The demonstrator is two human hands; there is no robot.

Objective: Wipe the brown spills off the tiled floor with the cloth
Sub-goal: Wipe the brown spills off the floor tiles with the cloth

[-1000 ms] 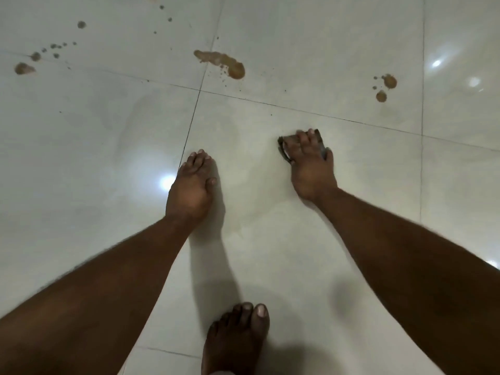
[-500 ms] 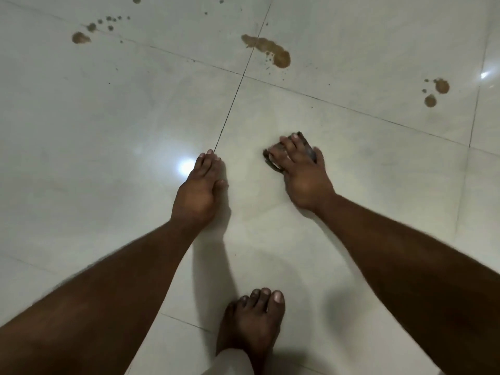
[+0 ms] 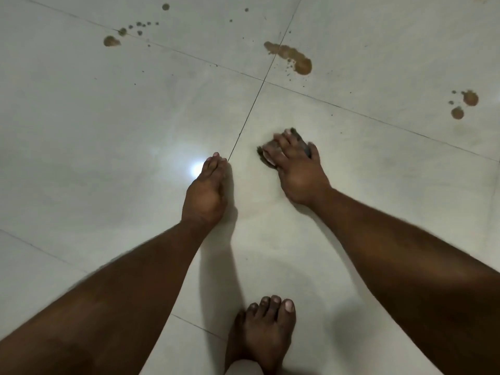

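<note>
While the right hand (image 3: pixel 296 169) presses a small dark cloth (image 3: pixel 270 147) to the tiled floor (image 3: pixel 108 131), fingers curled over it, the left hand (image 3: pixel 207 189) rests flat; brown spills (image 3: pixel 293 56) lie well ahead, and a soiled cloth risks smearing them.

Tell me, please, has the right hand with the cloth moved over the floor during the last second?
Yes. The right hand has slid to the left with the cloth, and it is now much closer to the dark tile joint than before.

Bare floor (image 3: pixel 351 147) btwn right hand (image 3: pixel 296 169) & spills (image 3: pixel 293 56); nothing in way.
</note>
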